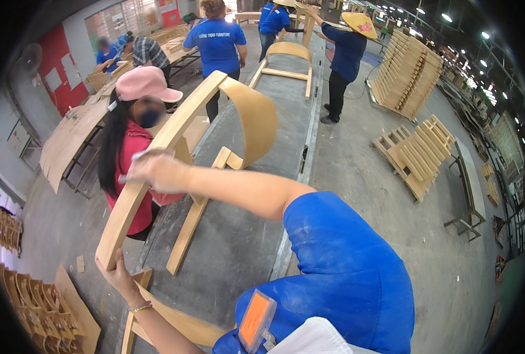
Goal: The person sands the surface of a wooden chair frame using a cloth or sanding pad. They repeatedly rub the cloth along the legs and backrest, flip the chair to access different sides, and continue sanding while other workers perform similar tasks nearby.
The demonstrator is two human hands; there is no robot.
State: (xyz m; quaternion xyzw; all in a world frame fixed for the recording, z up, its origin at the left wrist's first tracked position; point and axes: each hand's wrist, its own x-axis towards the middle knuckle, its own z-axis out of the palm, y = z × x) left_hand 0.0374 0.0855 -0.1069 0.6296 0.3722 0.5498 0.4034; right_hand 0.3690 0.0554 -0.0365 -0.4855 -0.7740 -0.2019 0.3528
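A bare wooden chair frame (215,127) with a curved back panel lies tilted on a long grey conveyor bench (256,236). My left hand (118,272) grips the lower end of its long pale side rail. My right hand (156,171) reaches across from the right and presses on the same rail higher up, fingers closed over something pale; what it is I cannot tell. Under my left arm lies another wooden frame piece (174,321).
A person in a pink cap and red top (133,141) sits just behind the frame. Other workers in blue (218,41) stand farther along, by another chair frame (286,59). Stacks of wooden parts (416,150) lie on the floor right; more parts (38,307) at lower left.
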